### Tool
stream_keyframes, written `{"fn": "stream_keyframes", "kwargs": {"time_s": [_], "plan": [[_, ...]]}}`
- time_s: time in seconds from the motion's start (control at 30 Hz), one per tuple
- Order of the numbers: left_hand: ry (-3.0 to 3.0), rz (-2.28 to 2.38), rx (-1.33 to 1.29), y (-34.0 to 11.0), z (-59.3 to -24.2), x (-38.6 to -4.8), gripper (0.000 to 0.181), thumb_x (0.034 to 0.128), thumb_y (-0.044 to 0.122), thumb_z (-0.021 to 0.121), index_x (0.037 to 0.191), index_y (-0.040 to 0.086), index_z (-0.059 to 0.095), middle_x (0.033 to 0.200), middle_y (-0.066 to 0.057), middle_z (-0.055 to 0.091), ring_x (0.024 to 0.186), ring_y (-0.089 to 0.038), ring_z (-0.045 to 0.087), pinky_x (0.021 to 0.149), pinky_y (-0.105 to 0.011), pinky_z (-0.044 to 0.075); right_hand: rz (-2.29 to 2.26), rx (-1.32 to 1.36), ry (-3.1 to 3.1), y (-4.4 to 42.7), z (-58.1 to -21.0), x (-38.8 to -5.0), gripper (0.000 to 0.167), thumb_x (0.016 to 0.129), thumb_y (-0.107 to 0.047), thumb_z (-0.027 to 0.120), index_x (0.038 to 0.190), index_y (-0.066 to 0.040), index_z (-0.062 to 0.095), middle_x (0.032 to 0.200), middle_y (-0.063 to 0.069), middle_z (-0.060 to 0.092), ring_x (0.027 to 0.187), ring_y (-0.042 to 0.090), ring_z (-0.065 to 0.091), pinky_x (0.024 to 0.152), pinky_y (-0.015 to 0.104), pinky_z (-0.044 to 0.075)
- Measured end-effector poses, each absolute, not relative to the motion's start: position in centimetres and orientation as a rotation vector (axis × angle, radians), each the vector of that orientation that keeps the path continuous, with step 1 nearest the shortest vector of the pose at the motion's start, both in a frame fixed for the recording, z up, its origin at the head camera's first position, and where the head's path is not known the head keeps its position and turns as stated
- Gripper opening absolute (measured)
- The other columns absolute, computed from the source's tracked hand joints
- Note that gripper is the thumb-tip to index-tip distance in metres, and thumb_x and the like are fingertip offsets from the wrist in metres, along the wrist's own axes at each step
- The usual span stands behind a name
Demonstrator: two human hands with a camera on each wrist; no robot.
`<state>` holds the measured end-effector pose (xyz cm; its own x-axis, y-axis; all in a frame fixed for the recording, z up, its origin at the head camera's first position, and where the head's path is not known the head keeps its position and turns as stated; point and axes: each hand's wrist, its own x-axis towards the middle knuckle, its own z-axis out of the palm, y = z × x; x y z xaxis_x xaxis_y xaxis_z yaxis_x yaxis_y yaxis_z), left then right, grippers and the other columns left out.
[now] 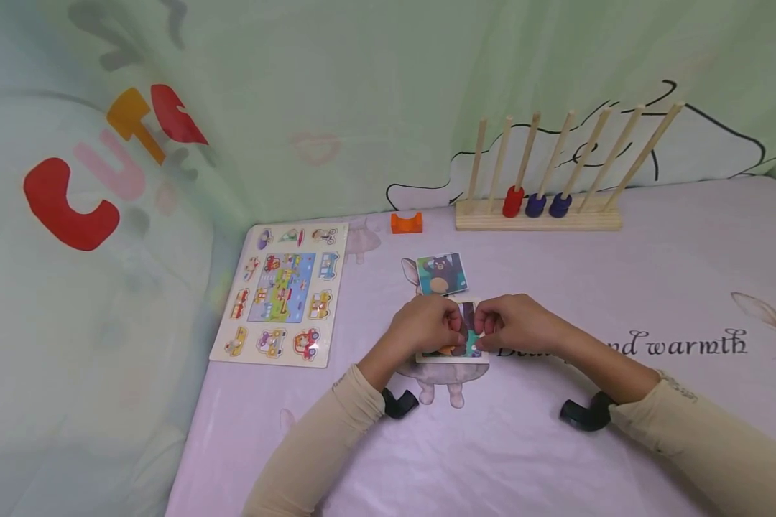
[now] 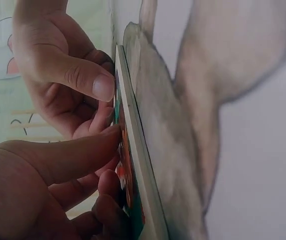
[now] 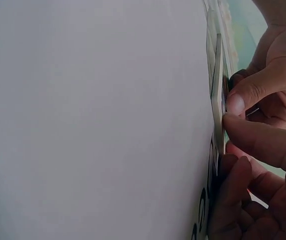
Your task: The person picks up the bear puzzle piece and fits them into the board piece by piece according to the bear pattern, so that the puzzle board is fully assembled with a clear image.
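Note:
A small picture puzzle with a pale border (image 1: pixel 453 360) lies on the tablecloth, in the middle of the head view. My left hand (image 1: pixel 427 327) is over its left part, with curled fingers and thumb at a puzzle piece. From the other side my right hand (image 1: pixel 520 327) pinches at a piece near the puzzle's right edge. Both thumbs meet the picture surface in the left wrist view, where the pale puzzle edge (image 2: pixel 138 135) shows side-on. The hands hide much of the picture. Just behind the puzzle lies a square bear picture (image 1: pixel 442 274).
At the left lies a vehicle puzzle board (image 1: pixel 320 348). An orange arch block (image 1: pixel 406 223) sits near the back wall. Beside it stands a wooden rack (image 1: pixel 537 224) with upright pegs, red rings (image 1: pixel 514 202) and blue rings (image 1: pixel 560 205). Black curved wrist pieces (image 1: pixel 585 415) sit below the forearms.

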<state>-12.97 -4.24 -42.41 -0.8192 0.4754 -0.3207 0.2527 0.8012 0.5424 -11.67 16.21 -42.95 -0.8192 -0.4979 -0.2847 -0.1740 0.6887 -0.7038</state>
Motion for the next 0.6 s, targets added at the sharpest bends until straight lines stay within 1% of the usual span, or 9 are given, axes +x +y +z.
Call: {"fn": "stream_keyframes", "kwargs": {"time_s": [0.43,0.53,0.6], "plan": [[2.562,0.651,0.54,-4.2,-42.4,-12.8,0.018,0.0867,0.025,0.08,0.079,0.021,0.065,0.067,0.006,0.056,0.068,-0.011,0.055,0.055,-0.026,0.038,-0.965,-0.502,2.47,16.2,-43.3,-11.5,0.02,0.08,-0.016,0.085,0.088,-0.012,0.067,0.072,-0.002,0.059,0.069,0.015,0.053,0.059,0.028,0.043],[2.57,0.657,0.579,-4.4,-43.0,-12.8,0.015,0.0885,0.025,0.078,0.081,0.022,0.065,0.066,0.007,0.056,0.066,-0.009,0.054,0.054,-0.025,0.037,-0.991,-0.509,2.464,16.5,-43.3,-11.4,0.018,0.083,-0.019,0.083,0.09,-0.013,0.067,0.073,-0.002,0.059,0.069,0.015,0.054,0.06,0.028,0.044],[2.57,0.675,0.643,-4.7,-43.4,-12.7,0.01,0.0903,0.024,0.076,0.086,0.022,0.067,0.067,0.008,0.057,0.065,-0.008,0.054,0.055,-0.024,0.038,-1.011,-0.516,2.463,17.0,-43.2,-11.4,0.017,0.086,-0.022,0.081,0.093,-0.014,0.067,0.075,-0.002,0.06,0.071,0.014,0.055,0.062,0.027,0.046]]}}
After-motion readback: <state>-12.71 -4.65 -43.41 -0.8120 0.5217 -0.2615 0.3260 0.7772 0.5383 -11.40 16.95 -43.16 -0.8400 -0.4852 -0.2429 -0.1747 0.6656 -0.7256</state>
